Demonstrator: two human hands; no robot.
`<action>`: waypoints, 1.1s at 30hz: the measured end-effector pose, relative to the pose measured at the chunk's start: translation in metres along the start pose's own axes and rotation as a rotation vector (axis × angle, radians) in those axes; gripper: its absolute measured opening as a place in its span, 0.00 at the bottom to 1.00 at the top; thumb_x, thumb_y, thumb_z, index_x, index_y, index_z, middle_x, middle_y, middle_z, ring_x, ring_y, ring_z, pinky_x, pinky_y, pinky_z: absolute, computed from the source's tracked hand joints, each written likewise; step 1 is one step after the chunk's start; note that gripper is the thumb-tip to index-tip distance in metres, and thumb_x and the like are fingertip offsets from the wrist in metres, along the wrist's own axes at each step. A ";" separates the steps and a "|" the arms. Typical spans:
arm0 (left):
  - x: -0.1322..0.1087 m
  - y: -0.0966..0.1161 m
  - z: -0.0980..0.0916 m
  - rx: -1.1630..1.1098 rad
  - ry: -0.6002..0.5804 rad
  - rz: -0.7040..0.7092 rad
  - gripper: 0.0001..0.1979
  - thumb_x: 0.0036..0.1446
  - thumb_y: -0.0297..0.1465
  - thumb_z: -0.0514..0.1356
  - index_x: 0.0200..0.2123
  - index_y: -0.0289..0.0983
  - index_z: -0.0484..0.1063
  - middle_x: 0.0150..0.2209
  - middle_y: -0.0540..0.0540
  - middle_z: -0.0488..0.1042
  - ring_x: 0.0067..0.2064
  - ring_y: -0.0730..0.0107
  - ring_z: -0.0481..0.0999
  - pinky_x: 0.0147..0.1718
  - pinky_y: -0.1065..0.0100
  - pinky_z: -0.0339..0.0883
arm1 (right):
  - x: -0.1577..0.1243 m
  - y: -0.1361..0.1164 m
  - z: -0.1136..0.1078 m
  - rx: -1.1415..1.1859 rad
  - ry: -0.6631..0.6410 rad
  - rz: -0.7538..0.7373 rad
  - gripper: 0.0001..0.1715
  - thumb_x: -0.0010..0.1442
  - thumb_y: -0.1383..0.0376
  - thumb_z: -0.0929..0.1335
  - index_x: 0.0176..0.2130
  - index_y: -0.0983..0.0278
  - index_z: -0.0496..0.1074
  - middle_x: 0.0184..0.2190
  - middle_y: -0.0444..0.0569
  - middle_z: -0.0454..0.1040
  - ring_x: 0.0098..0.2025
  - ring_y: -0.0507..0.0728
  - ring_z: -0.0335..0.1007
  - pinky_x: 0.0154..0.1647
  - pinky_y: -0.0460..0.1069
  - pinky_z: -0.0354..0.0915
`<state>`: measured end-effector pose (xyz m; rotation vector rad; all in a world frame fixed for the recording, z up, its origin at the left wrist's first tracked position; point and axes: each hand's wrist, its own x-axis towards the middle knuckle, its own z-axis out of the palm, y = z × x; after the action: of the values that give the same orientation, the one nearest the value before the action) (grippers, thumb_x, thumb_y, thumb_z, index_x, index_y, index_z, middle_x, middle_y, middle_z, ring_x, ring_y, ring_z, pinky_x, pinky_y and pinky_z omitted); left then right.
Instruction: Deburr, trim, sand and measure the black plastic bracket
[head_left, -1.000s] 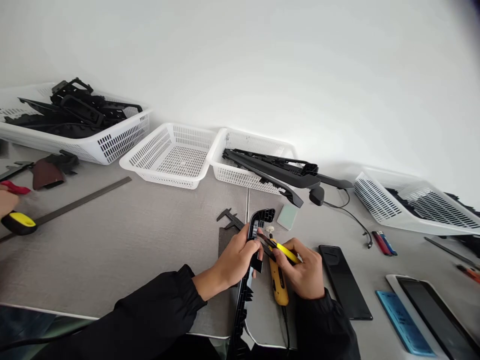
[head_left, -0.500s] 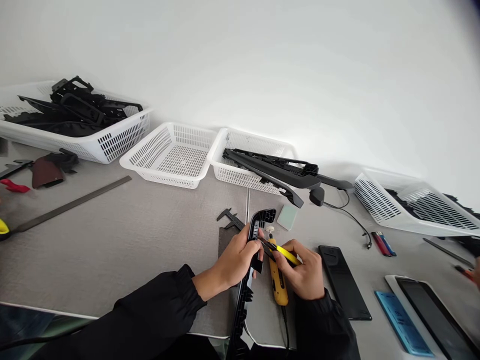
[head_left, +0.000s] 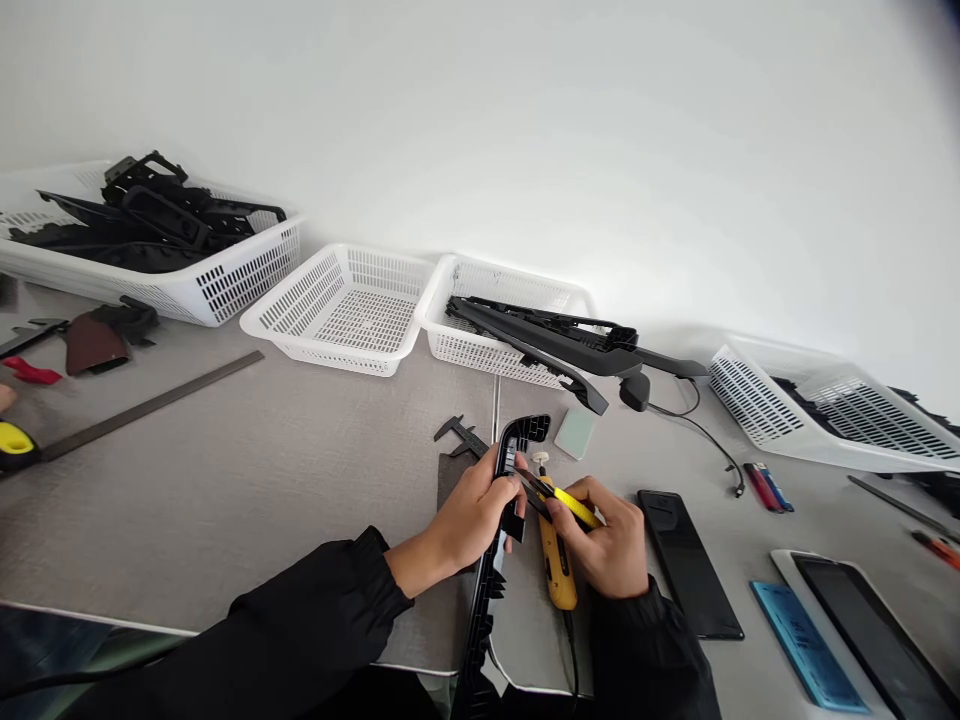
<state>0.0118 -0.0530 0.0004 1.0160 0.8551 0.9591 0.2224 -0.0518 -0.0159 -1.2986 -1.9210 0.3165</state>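
My left hand is wrapped round a long black plastic trim part that runs from the table's near edge up to the middle. My right hand pinches a yellow and black utility knife, whose tip meets the part just beside my left thumb. Under my right hand lies an orange-yellow corded tool. A grey caliper and a pale green block lie just beyond the part.
White baskets line the back: one with black parts at far left, one without parts, one with long black strips, one at right. A steel ruler, a dark phone, tablets and a co-worker's yellow tool lie around.
My hands have barely moved on the part and knife. At the left edge the co-worker's hand with the yellow tool drew back out of view, then the tool returned a little.
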 end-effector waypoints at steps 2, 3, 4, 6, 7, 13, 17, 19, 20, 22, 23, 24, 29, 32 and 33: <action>0.000 0.001 0.000 -0.009 -0.008 -0.011 0.12 0.66 0.35 0.55 0.50 0.39 0.68 0.30 0.52 0.71 0.25 0.71 0.70 0.20 0.71 0.72 | 0.000 0.000 -0.001 0.020 -0.027 -0.017 0.20 0.68 0.54 0.73 0.28 0.60 0.72 0.21 0.42 0.72 0.22 0.52 0.65 0.25 0.47 0.61; -0.001 0.002 0.000 -0.013 -0.013 -0.017 0.13 0.65 0.34 0.55 0.51 0.39 0.68 0.30 0.52 0.71 0.25 0.71 0.70 0.20 0.71 0.72 | 0.000 0.000 -0.001 0.023 -0.040 -0.026 0.20 0.68 0.54 0.73 0.28 0.60 0.72 0.21 0.42 0.73 0.22 0.52 0.66 0.25 0.47 0.62; -0.001 0.002 0.000 -0.014 -0.016 -0.019 0.14 0.65 0.34 0.55 0.52 0.39 0.69 0.30 0.51 0.71 0.25 0.71 0.70 0.20 0.71 0.72 | 0.000 0.000 -0.001 0.021 -0.046 -0.032 0.20 0.68 0.54 0.73 0.28 0.60 0.72 0.21 0.42 0.73 0.22 0.52 0.66 0.25 0.47 0.62; -0.001 0.003 0.000 -0.002 -0.021 -0.020 0.18 0.63 0.32 0.57 0.55 0.38 0.70 0.31 0.51 0.72 0.26 0.71 0.71 0.20 0.71 0.73 | 0.000 0.001 0.000 0.000 -0.038 -0.029 0.20 0.68 0.54 0.73 0.28 0.60 0.72 0.20 0.42 0.72 0.22 0.52 0.65 0.24 0.47 0.61; -0.001 0.004 0.000 0.010 -0.023 -0.019 0.19 0.62 0.31 0.57 0.56 0.37 0.71 0.31 0.51 0.72 0.26 0.71 0.71 0.21 0.71 0.73 | 0.000 0.002 0.001 -0.014 -0.027 -0.023 0.20 0.68 0.54 0.73 0.27 0.60 0.71 0.20 0.42 0.71 0.22 0.52 0.64 0.24 0.47 0.60; -0.001 0.005 0.001 0.045 -0.101 -0.022 0.21 0.62 0.31 0.58 0.58 0.35 0.74 0.33 0.49 0.72 0.27 0.71 0.73 0.22 0.71 0.73 | 0.000 0.003 0.003 -0.042 0.100 0.016 0.19 0.69 0.54 0.72 0.29 0.61 0.73 0.20 0.41 0.73 0.21 0.51 0.63 0.24 0.47 0.60; -0.004 0.005 0.002 0.066 -0.185 -0.049 0.20 0.63 0.28 0.55 0.58 0.35 0.72 0.33 0.48 0.72 0.29 0.70 0.74 0.24 0.71 0.72 | 0.002 -0.001 0.002 -0.078 0.211 0.080 0.22 0.69 0.52 0.72 0.28 0.61 0.72 0.19 0.40 0.69 0.20 0.50 0.59 0.23 0.48 0.57; -0.005 0.005 0.003 0.082 -0.190 -0.053 0.21 0.64 0.27 0.54 0.58 0.36 0.72 0.34 0.48 0.74 0.29 0.71 0.73 0.25 0.71 0.71 | 0.002 -0.001 0.002 -0.085 0.228 0.100 0.23 0.70 0.52 0.72 0.28 0.61 0.72 0.20 0.40 0.68 0.20 0.50 0.58 0.24 0.48 0.57; -0.005 0.005 0.003 0.091 -0.186 -0.050 0.21 0.64 0.27 0.53 0.58 0.37 0.72 0.34 0.48 0.74 0.28 0.71 0.73 0.25 0.72 0.70 | 0.001 0.000 0.002 -0.081 0.220 0.101 0.22 0.70 0.52 0.72 0.28 0.61 0.72 0.20 0.40 0.68 0.21 0.50 0.58 0.24 0.48 0.57; -0.004 0.004 0.003 0.112 -0.170 -0.039 0.20 0.65 0.28 0.52 0.57 0.37 0.73 0.34 0.48 0.76 0.28 0.72 0.72 0.25 0.72 0.68 | -0.001 0.003 0.002 -0.059 0.178 0.085 0.21 0.70 0.52 0.72 0.29 0.61 0.73 0.20 0.40 0.68 0.21 0.51 0.58 0.25 0.48 0.57; -0.004 0.004 0.003 0.121 -0.160 -0.034 0.20 0.65 0.28 0.52 0.57 0.37 0.73 0.34 0.48 0.76 0.28 0.72 0.72 0.25 0.73 0.67 | -0.002 0.004 0.002 -0.047 0.151 0.070 0.21 0.69 0.53 0.72 0.29 0.61 0.73 0.20 0.40 0.68 0.21 0.51 0.58 0.25 0.48 0.57; -0.003 0.004 0.003 0.128 -0.154 -0.031 0.19 0.66 0.28 0.52 0.57 0.37 0.73 0.34 0.48 0.76 0.28 0.72 0.72 0.26 0.72 0.67 | -0.002 0.005 0.003 -0.038 0.129 0.055 0.20 0.69 0.53 0.73 0.29 0.61 0.73 0.20 0.40 0.69 0.21 0.51 0.57 0.25 0.48 0.57; -0.003 0.003 0.000 0.124 -0.160 -0.007 0.23 0.65 0.26 0.51 0.61 0.37 0.73 0.37 0.48 0.77 0.29 0.73 0.71 0.29 0.71 0.67 | -0.002 0.009 0.004 -0.063 0.130 0.057 0.20 0.68 0.53 0.73 0.28 0.61 0.73 0.20 0.40 0.69 0.22 0.51 0.57 0.25 0.48 0.56; -0.003 0.004 -0.001 0.105 -0.188 0.023 0.28 0.64 0.25 0.51 0.66 0.38 0.71 0.39 0.49 0.76 0.29 0.74 0.70 0.31 0.70 0.66 | -0.001 0.011 0.002 -0.066 0.133 0.077 0.22 0.68 0.52 0.73 0.28 0.61 0.72 0.20 0.39 0.68 0.22 0.50 0.56 0.25 0.48 0.56; -0.003 0.004 -0.002 0.095 -0.199 0.027 0.29 0.64 0.24 0.51 0.67 0.38 0.70 0.39 0.48 0.76 0.29 0.75 0.70 0.31 0.69 0.66 | -0.001 0.011 0.001 -0.062 0.128 0.080 0.22 0.68 0.52 0.73 0.28 0.61 0.72 0.20 0.39 0.68 0.22 0.50 0.56 0.26 0.48 0.56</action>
<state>0.0083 -0.0544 0.0042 1.1858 0.7272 0.8303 0.2293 -0.0478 -0.0238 -1.4044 -1.7874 0.2096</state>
